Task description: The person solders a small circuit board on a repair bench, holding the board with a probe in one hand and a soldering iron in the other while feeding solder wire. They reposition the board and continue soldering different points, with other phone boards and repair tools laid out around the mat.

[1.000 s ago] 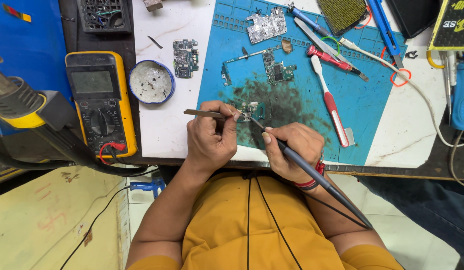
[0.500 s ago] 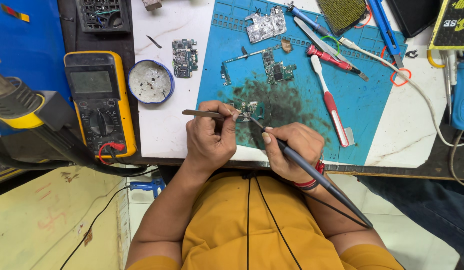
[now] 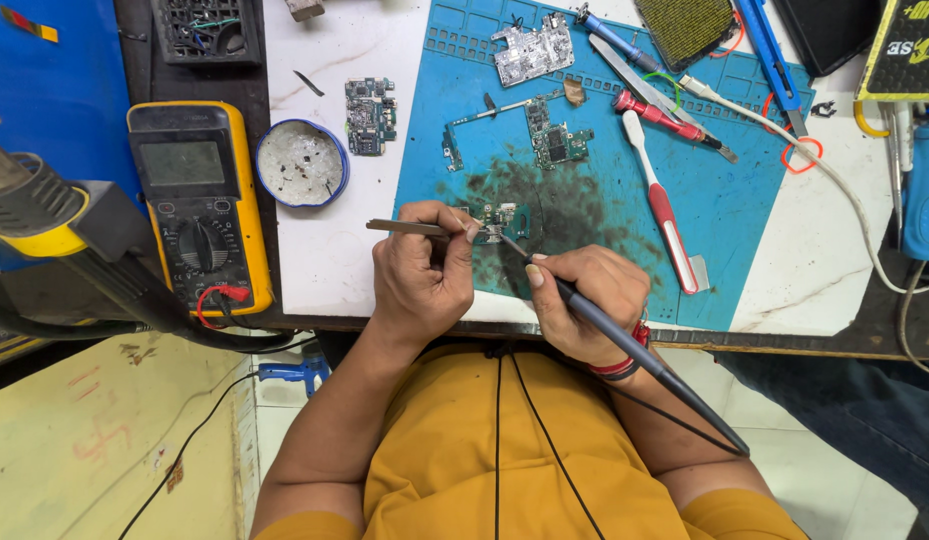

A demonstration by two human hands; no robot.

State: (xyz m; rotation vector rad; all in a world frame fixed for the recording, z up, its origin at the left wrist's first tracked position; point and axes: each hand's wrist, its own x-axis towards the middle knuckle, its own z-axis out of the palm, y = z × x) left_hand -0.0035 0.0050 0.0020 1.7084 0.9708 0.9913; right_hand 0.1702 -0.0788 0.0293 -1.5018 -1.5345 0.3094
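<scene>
While both hands are working at the mat's near edge, left hand (image 3: 425, 275) is pinching tweezers (image 3: 410, 228), right hand (image 3: 585, 300) is gripping one soldering iron (image 3: 625, 340), tip touching a small green circuit board (image 3: 500, 215) just beyond the fingers. Three more boards are lying farther out. Blue mat (image 3: 725, 210) is looking soot-stained around the board; bare mat is sitting right of the right hand. One yellow multimeter (image 3: 200, 200) is lying left of the left hand.
</scene>
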